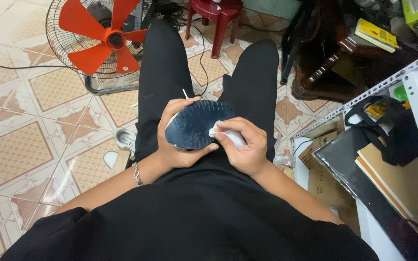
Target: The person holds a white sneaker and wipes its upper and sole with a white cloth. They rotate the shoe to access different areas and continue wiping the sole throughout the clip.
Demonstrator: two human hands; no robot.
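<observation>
A shoe (197, 123) lies upside down on my lap, its dark blue ridged sole facing up. My left hand (177, 147) cups it from the left and below, thumb along the sole's near edge. My right hand (245, 147) is closed on a small white cloth or wipe (226, 135), pressed against the right edge of the sole. A silver bracelet (137, 174) sits on my left wrist. Black trousers and a black top cover my legs and body.
A floor fan (100, 38) with red blades stands at the upper left on the tiled floor. A red plastic stool (216, 17) is ahead. A white shoe (124, 140) lies by my left leg. A metal shelf (383, 87) with boxes and bags stands at the right.
</observation>
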